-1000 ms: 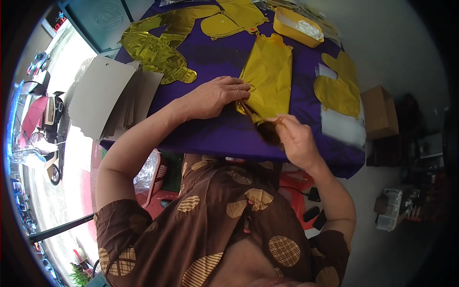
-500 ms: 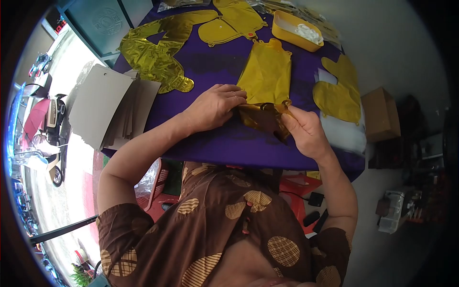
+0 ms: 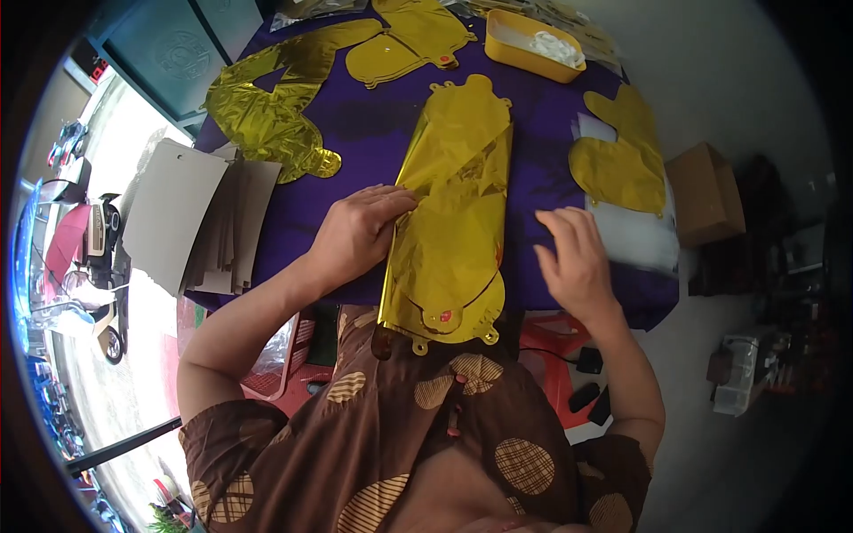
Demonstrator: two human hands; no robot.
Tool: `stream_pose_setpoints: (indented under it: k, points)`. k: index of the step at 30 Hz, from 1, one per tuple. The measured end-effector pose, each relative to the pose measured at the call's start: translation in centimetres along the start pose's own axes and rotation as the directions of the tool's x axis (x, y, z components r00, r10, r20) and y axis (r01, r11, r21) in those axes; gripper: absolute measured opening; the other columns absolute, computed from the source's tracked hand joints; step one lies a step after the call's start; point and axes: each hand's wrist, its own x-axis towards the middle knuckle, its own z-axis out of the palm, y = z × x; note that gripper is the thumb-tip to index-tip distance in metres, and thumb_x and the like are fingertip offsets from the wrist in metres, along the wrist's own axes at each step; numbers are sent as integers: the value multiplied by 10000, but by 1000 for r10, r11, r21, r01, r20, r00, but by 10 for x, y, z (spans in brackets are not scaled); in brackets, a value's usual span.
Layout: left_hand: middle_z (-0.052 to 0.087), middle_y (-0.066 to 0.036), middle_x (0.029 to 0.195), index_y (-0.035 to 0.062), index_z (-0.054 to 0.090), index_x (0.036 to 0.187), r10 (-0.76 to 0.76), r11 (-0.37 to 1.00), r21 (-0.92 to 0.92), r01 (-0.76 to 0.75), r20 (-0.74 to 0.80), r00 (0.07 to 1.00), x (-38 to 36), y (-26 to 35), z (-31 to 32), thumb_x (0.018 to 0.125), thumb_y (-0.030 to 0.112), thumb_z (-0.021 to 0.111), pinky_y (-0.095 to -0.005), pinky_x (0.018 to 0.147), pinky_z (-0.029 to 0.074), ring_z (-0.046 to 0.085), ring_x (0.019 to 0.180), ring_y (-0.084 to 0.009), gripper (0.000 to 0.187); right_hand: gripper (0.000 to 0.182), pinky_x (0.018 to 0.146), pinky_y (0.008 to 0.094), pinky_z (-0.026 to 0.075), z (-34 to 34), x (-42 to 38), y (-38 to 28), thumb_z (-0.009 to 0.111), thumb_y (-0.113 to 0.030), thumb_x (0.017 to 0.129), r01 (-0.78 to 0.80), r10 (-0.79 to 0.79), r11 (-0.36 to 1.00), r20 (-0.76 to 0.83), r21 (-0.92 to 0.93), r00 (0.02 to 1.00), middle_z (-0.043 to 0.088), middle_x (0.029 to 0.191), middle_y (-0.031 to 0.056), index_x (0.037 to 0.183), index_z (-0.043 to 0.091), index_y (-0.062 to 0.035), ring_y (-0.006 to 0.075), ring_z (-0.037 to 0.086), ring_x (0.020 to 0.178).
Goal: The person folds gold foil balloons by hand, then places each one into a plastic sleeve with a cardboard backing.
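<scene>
A folded gold foil balloon (image 3: 453, 213) lies lengthwise on the purple tablecloth (image 3: 355, 142), its near end hanging over the table edge towards my lap. A small red mark and looped tabs show at that lower end. My left hand (image 3: 362, 226) is at the balloon's left edge, fingers together and gripping the foil there; the fingertips are partly hidden. To the right of the balloon, my right hand (image 3: 573, 262) hovers apart from it, thumb and fingers spread, with nothing in them.
A crinkled gold foil piece (image 3: 293, 107) and flat gold foil shapes (image 3: 413, 44) lie at the back left. A yellow tray (image 3: 524, 58) holds white material. Grey cards (image 3: 178, 209) stand left. Another gold foil shape (image 3: 617, 164) rests on clear plastic, beside a cardboard box (image 3: 706, 191).
The lower part of the balloon, folded up before, now lies extended towards me. My right hand has let go of it and moved off to the right. My left hand has shifted slightly left and nearer.
</scene>
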Motion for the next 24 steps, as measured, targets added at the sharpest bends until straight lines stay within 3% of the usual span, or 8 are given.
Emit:
stream_pose_setpoints:
  k: [1, 4, 8, 9, 12, 15, 21, 24]
  points:
    - [689, -157, 1054, -13, 655, 994, 0, 1000, -1, 0, 2, 1000, -1, 2, 1, 762, -36, 614, -407, 897, 518, 651, 1008, -342, 237, 516, 882, 433, 469, 5, -1, -1, 726, 1, 690, 25, -24, 999, 31, -31, 999, 541, 1094, 150, 1173, 546, -29, 340, 548, 1047]
    - [687, -162, 1070, -14, 661, 1010, 2, 1000, 10, -2, 12, 1000, -5, 6, 1, 772, -17, 645, -412, 917, 515, 647, 1038, -349, 238, 532, 891, 433, 467, 21, 10, -8, 739, -22, 672, 141, -141, 990, -9, 16, 990, 543, 1079, 151, 1168, 546, -32, 338, 557, 1035]
    - [681, -179, 1097, -8, 652, 1074, 51, 996, 75, -54, 40, 998, -9, 6, 2, 783, 29, 705, -413, 923, 516, 641, 1082, -354, 297, 270, 873, 378, 467, 40, 22, -9, 672, -70, 757, 354, -357, 933, -47, -74, 933, 593, 1042, 97, 1017, 610, -30, 266, 582, 1018]
    - [679, -182, 1102, -4, 645, 1097, 66, 993, 98, -70, 46, 997, -10, 6, 1, 785, 33, 707, -415, 925, 515, 639, 1085, -355, 320, 190, 863, 366, 466, 38, 25, -15, 649, -88, 784, 352, -355, 932, -22, -82, 935, 630, 1036, 85, 963, 636, -26, 238, 594, 1005]
    - [623, -203, 1220, 29, 598, 1170, -23, 1000, 1, 23, 32, 999, -12, 13, 1, 763, 4, 653, -443, 946, 496, 622, 1083, -365, 411, 210, 861, 372, 467, 45, 23, -11, 661, -88, 774, 384, -385, 922, -4, -39, 923, 648, 1059, 100, 973, 645, -20, 238, 604, 994]
    - [518, -246, 1347, 37, 555, 1234, -16, 999, 47, 15, 23, 1000, -13, 15, 0, 752, 30, 672, -454, 930, 499, 605, 1090, -407, 496, 212, 864, 377, 466, 46, 23, -10, 661, -83, 771, 379, -379, 925, 23, -22, 925, 659, 1071, 112, 971, 654, -15, 241, 609, 997]
    - [567, -173, 1216, 45, 667, 1075, 287, 919, 229, -320, 166, 943, -2, 12, -10, 717, 82, 725, -378, 870, 504, 596, 1017, -321, 364, 222, 879, 393, 476, 45, 23, -11, 659, -68, 756, 369, -370, 929, 35, 17, 928, 644, 1081, 132, 968, 647, 0, 252, 605, 1017]
    - [593, -123, 1082, 43, 687, 987, 256, 946, 134, -296, 257, 932, -4, 6, -8, 701, 94, 721, -357, 827, 492, 572, 942, -278, 292, 233, 880, 398, 485, 45, 23, -11, 658, -62, 747, 362, -363, 932, 32, 32, 931, 628, 1076, 132, 969, 643, 7, 270, 592, 1032]
